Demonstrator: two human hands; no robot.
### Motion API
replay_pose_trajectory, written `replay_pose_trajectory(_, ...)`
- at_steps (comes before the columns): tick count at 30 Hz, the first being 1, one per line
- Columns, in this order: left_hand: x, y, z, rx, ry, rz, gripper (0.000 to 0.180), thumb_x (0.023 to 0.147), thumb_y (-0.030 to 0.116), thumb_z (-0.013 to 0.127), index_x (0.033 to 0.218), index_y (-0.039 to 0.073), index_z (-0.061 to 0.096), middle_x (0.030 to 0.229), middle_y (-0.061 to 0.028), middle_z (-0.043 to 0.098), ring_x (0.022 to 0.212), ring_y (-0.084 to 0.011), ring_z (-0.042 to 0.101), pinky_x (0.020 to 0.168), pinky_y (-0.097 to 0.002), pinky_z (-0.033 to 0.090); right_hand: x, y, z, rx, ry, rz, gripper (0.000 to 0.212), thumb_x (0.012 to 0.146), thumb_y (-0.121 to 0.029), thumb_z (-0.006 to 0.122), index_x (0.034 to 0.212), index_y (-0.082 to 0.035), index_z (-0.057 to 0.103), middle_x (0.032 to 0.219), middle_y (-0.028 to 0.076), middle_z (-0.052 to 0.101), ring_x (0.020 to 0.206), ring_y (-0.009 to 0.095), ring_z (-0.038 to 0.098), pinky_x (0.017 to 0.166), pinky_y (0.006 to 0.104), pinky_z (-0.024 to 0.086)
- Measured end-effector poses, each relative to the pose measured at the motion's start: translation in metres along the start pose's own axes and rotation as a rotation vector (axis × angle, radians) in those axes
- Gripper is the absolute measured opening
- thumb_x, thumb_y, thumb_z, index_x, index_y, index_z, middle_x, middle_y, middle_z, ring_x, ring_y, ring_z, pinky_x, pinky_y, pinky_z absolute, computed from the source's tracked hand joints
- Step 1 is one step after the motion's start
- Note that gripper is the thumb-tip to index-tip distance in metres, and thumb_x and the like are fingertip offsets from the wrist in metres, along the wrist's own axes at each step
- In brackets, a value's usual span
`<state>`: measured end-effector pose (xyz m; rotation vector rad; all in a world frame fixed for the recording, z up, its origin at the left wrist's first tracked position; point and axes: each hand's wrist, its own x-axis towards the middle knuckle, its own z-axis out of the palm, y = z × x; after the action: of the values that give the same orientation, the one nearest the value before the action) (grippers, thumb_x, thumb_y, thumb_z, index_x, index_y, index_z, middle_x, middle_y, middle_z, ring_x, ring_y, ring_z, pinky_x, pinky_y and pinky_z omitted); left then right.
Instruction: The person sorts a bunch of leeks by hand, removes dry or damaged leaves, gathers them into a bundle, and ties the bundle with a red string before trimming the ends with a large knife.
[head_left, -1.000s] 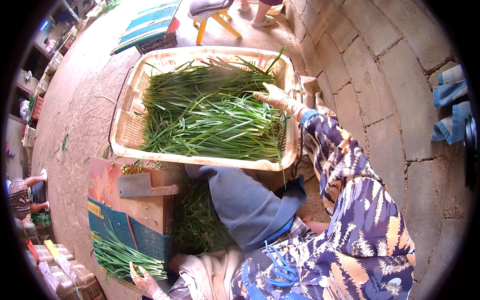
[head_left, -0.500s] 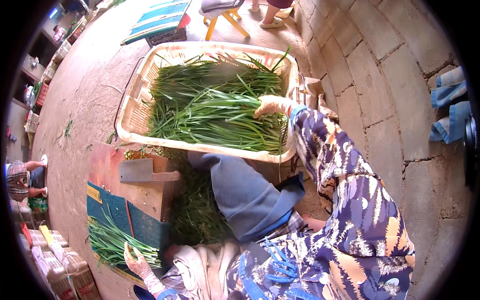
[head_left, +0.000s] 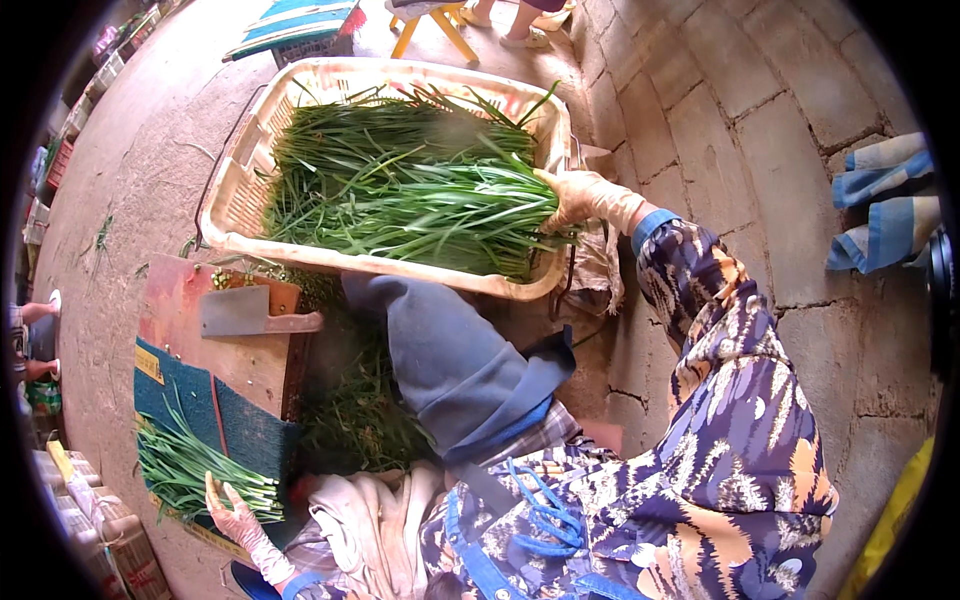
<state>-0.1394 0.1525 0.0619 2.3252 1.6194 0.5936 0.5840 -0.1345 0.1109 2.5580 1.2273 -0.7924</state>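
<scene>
Here at the cream basket (head_left: 380, 262), the right hand (head_left: 580, 197) is cupped against the ends of a bundle of long green leaves (head_left: 470, 200) at the right-hand side, though from here I can't tell how firmly it grips! Down on the left, the left hand (head_left: 237, 518) has its fingers spread at the pale ends of a smaller green bunch (head_left: 205, 465), which lies on teal matting (head_left: 185, 385). Just beyond, a cleaver (head_left: 234, 312) rests flat on the wooden board (head_left: 170, 320), and a blue cloth (head_left: 450, 360) drapes the worker's leg.
</scene>
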Motion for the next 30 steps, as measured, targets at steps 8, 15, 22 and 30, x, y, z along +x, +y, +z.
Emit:
replay_pose_trajectory(8,0.012,0.017,0.007,-0.035,0.050,0.048,0.040,0.094,0.012,0.057,0.134,0.007,0.054,0.122,-0.0140,0.059,0.105,-0.0252,0.060,0.094,-0.0358,0.046,-0.037,-0.060,0.034,-0.319,0.370,-0.084,0.128,0.055,-0.061,0.083,0.154,-0.013,0.017,0.149,0.030,0.029,0.140,0.048,0.023,0.112,0.0595,0.020)
replay_pose_trajectory(15,0.004,0.011,0.000,-0.068,0.085,0.055,0.038,0.095,0.013,0.057,0.133,0.005,0.055,0.123,-0.0130,0.060,0.107,-0.0247,0.060,0.095,-0.0349,0.045,0.018,-0.005,0.032,-0.197,0.249,0.017,0.111,0.069,-0.027,0.082,0.155,-0.019,0.013,0.144,0.029,0.041,0.130,0.040,0.047,0.102,0.0410,0.044)
replay_pose_trajectory(22,-0.005,0.005,-0.005,-0.062,0.090,0.019,0.038,0.096,0.015,0.056,0.133,0.005,0.055,0.125,-0.0137,0.059,0.109,-0.0239,0.060,0.097,-0.0344,0.045,0.024,0.004,0.009,-0.066,0.020,0.091,0.107,0.070,-0.031,0.078,0.155,-0.022,0.015,0.136,0.023,0.051,0.122,0.038,0.054,0.099,0.0452,0.046)
replay_pose_trajectory(30,-0.004,0.016,-0.014,-0.058,0.196,0.032,0.037,0.093,0.010,0.058,0.130,0.006,0.057,0.118,-0.0125,0.062,0.104,-0.0240,0.062,0.093,-0.0344,0.047,0.015,-0.014,0.024,-0.078,0.060,0.263,0.118,0.063,-0.027,0.085,0.155,-0.024,0.011,0.130,0.025,0.055,0.115,0.037,0.060,0.096,0.0445,0.050)
